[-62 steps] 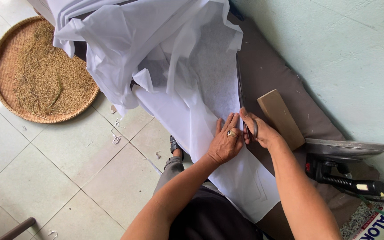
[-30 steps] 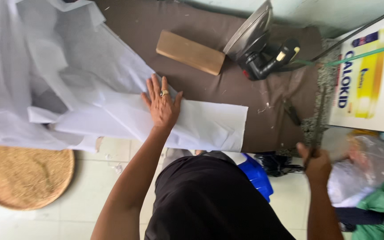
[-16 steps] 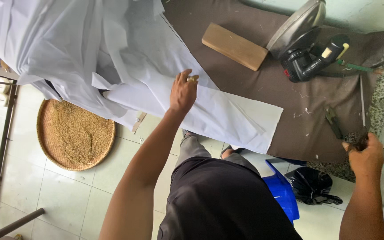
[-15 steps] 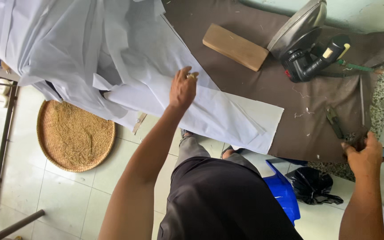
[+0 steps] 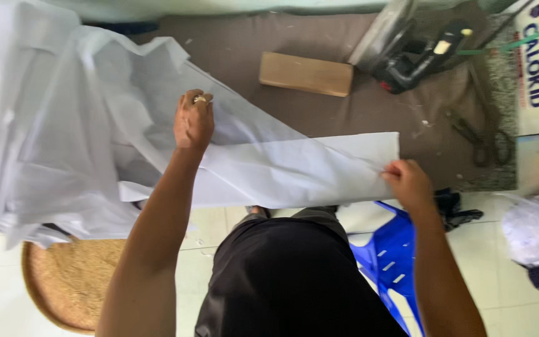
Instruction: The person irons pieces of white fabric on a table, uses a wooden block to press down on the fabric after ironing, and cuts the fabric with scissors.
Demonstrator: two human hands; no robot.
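A long strip of white fabric [image 5: 294, 168] lies flat along the near edge of the brown padded worktop [image 5: 232, 56], its square end near the right part of that edge, its other end running into a loose heap of the same white cloth [image 5: 51, 125] piled over the left end. The right hand [image 5: 407, 182] pinches the strip's near right corner between closed fingers. The left hand [image 5: 193, 122], a ring on one finger, is curled shut on the strip's far edge further left, lifting it slightly. Toward the far edge lies a wooden block [image 5: 305, 73], and just right of it an iron [image 5: 407, 50] stands tilted. Dark scissors [image 5: 485, 140] lie at the right end. Below the worktop are a blue plastic stool [image 5: 391, 262] and, at the left, a woven tray [image 5: 70, 281] on the tiled floor.
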